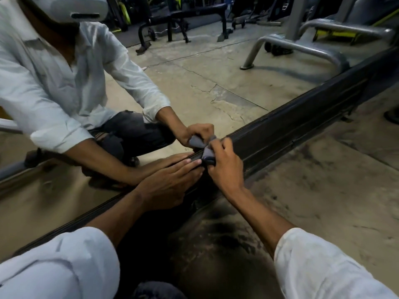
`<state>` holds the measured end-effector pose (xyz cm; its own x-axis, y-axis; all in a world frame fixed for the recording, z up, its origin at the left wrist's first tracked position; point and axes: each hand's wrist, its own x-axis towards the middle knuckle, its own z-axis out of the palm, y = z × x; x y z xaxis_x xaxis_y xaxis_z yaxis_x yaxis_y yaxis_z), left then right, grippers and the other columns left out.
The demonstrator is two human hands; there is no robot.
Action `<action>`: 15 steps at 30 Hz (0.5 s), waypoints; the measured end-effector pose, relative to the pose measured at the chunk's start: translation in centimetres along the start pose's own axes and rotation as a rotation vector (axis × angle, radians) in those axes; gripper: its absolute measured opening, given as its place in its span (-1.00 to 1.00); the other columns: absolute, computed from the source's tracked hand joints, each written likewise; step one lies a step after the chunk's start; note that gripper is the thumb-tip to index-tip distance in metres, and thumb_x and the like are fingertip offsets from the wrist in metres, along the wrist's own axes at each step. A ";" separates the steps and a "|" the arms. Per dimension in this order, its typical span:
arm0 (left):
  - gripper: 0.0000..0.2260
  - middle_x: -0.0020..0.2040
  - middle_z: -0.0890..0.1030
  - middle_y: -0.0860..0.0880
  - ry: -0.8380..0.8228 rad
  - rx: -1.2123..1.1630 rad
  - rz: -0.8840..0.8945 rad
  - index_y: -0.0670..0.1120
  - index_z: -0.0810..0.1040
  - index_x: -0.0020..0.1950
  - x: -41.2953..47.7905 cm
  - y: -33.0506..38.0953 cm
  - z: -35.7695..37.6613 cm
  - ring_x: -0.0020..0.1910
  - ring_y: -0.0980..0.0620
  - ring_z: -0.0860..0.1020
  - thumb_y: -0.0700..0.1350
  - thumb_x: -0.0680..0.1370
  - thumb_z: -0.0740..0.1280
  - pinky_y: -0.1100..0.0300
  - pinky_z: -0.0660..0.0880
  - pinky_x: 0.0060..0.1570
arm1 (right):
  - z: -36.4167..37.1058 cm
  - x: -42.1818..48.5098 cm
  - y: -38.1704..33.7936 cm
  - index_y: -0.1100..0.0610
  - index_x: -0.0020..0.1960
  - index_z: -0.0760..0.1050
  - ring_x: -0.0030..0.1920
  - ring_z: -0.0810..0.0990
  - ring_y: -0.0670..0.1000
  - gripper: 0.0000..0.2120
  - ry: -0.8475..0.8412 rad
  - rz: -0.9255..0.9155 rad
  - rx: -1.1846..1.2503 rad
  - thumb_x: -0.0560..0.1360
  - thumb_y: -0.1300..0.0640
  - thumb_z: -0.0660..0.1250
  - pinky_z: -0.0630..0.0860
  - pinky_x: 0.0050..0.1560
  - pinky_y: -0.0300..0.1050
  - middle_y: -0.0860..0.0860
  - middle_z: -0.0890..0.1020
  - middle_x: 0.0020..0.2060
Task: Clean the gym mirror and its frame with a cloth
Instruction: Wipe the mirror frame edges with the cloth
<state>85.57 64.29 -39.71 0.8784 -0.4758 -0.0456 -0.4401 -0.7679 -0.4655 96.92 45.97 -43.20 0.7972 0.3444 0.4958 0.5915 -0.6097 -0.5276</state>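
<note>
The mirror [194, 67] fills the upper left, and its dark bottom frame [280, 134] runs diagonally from lower left to upper right along the floor. My right hand [224, 167] grips a small grey-blue cloth [207, 154] and presses it onto the frame's top edge. My left hand [170, 182] lies flat with straight fingers on the frame, just left of the cloth. The glass reflects both hands and the cloth.
Stained, dusty concrete floor [313, 201] spreads right of the frame. The mirror reflects a crouching person in a white shirt, a grey machine base [291, 46] and a black bench [183, 20]. A dark object [391, 116] sits at the right edge.
</note>
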 end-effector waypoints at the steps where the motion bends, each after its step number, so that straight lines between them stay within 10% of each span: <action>1: -0.26 0.60 0.40 -0.22 -0.003 0.028 0.031 -0.23 0.38 0.62 0.3 -0.2 -0.1 0.65 -0.20 0.28 0.01 0.47 0.39 -0.16 0.10 0.67 | 0.1 -0.2 -0.1 0.07 0.23 0.43 -0.10 0.65 0.22 -0.60 -0.071 -0.090 0.017 0.48 0.14 0.51 0.56 -0.24 0.04 0.08 0.40 0.12; 3: -0.24 0.57 0.44 -0.25 0.017 0.050 0.028 -0.25 0.42 0.59 0.5 0.0 -0.2 0.61 -0.22 0.34 0.04 0.43 0.41 -0.12 0.06 0.64 | -0.2 0.0 0.5 0.07 0.23 0.42 -0.10 0.65 0.24 -0.60 -0.121 -0.197 -0.023 0.48 0.13 0.51 0.57 -0.24 0.09 0.08 0.41 0.12; 8: -0.19 0.69 0.20 -0.25 0.016 0.135 0.027 -0.29 0.21 0.67 0.3 -0.4 1.5 0.70 -0.22 0.10 0.04 0.50 0.32 -0.13 -0.12 0.70 | 0.4 1.0 1.2 0.08 0.21 0.42 -0.16 0.62 0.24 -0.58 0.127 0.206 0.047 0.46 0.13 0.54 0.52 -0.26 0.03 0.07 0.39 0.07; 12: -0.23 0.60 0.38 -0.27 0.031 0.146 0.043 -0.29 0.37 0.60 0.4 0.0 1.4 0.63 -0.22 0.24 0.04 0.44 0.35 -0.09 -0.16 0.70 | 1.0 -1.2 0.0 0.04 0.24 0.35 -0.04 0.64 0.22 -0.50 -0.079 -0.067 0.026 0.43 0.13 0.55 0.67 -0.17 0.17 0.05 0.36 0.15; 15: -0.24 0.67 0.25 -0.27 0.068 0.130 0.073 -0.30 0.26 0.65 0.4 -0.3 1.7 0.69 -0.23 0.17 0.04 0.51 0.20 -0.12 -0.07 0.68 | 0.3 -0.2 1.7 0.06 0.23 0.36 0.04 0.65 0.20 -0.56 0.058 0.190 0.070 0.48 0.18 0.52 0.65 -0.09 0.16 0.05 0.40 0.20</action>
<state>86.36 65.06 -41.06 0.8285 -0.5595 -0.0251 -0.4701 -0.6703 -0.5742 97.84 45.04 -44.37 0.8882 0.1855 0.4204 0.4398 -0.6082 -0.6608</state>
